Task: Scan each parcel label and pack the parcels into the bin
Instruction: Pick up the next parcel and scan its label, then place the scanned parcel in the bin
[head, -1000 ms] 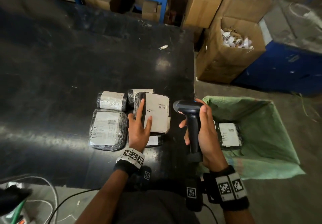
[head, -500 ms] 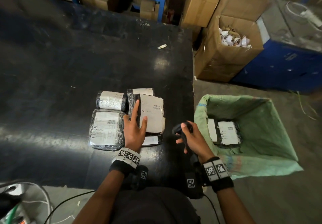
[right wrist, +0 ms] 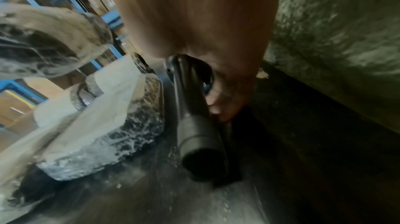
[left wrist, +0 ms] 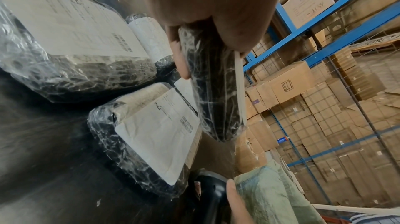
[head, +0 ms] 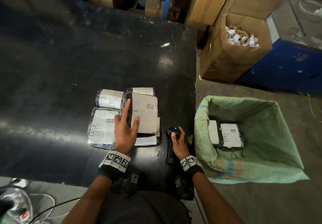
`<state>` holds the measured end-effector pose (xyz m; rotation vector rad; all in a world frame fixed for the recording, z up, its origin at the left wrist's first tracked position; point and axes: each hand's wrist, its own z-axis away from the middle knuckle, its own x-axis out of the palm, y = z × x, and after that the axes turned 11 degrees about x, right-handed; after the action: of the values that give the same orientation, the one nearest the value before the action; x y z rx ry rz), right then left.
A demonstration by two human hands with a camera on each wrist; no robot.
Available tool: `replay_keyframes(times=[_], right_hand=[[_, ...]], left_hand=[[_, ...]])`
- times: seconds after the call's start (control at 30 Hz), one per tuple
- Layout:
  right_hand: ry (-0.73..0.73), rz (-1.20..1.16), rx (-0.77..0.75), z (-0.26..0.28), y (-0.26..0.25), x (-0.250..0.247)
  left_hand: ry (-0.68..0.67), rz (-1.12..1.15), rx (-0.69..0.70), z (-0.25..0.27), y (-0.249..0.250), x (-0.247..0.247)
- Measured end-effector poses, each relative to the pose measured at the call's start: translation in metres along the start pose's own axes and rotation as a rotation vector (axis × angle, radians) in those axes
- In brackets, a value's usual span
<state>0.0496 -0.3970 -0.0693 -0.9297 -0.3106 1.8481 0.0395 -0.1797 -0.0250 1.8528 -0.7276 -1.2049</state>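
Left hand (head: 124, 133) pinching top parcel (head: 144, 113) between thumb and fingers, lifted off stack on table (head: 69, 63), label up, likely for carrying. Right hand (head: 179, 142) wrapped round scanner (head: 172, 131), low on table beside green bin (head: 261, 162).

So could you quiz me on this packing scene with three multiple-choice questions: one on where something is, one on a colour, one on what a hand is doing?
1. Where is the sack?
A. on the table
B. on the floor right of the table
C. on a shelf

2. What colour is it?
A. green
B. red
C. white

3. What does the left hand hold?
A. the scanner
B. nothing
C. a parcel

Answers:
1 B: it stands beside the table edge.
2 A: its woven fabric is pale green.
3 C: it grips the wrapped parcel; the right hand has the scanner.
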Motion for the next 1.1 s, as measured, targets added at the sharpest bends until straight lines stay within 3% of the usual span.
replay_keyframes(times=[0.07, 0.13, 0.23, 0.4, 0.73, 0.87, 1.1], right_hand=[[0.118, 0.105, -0.039, -0.002, 0.003, -0.006], [0.228, 0.104, -0.190, 0.000, -0.001, -0.016], [0.129, -0.048, -0.346, 0.013, -0.020, -0.033], [-0.144, -0.266, -0.436, 0.029, -0.053, -0.048], [-0.017, -0.333, -0.478, 0.021, -0.043, -0.134], [0.025, -0.221, -0.449, 0.003, -0.012, -0.211], [0.032, 0.099, -0.135, -0.073, 0.051, -0.332]], left_hand=[[-0.004, -0.013, 0.022, -0.001, 0.004, 0.002], [-0.010, 0.005, 0.020, -0.004, 0.011, 0.005], [-0.038, 0.060, 0.006, -0.005, 0.024, 0.014], [-0.115, 0.149, 0.045, -0.006, 0.053, 0.041], [-0.277, 0.452, -0.011, -0.003, 0.108, 0.110], [-0.527, 0.213, -0.004, 0.003, 0.129, 0.160], [-0.620, -0.330, 0.248, 0.033, 0.141, 0.258]])
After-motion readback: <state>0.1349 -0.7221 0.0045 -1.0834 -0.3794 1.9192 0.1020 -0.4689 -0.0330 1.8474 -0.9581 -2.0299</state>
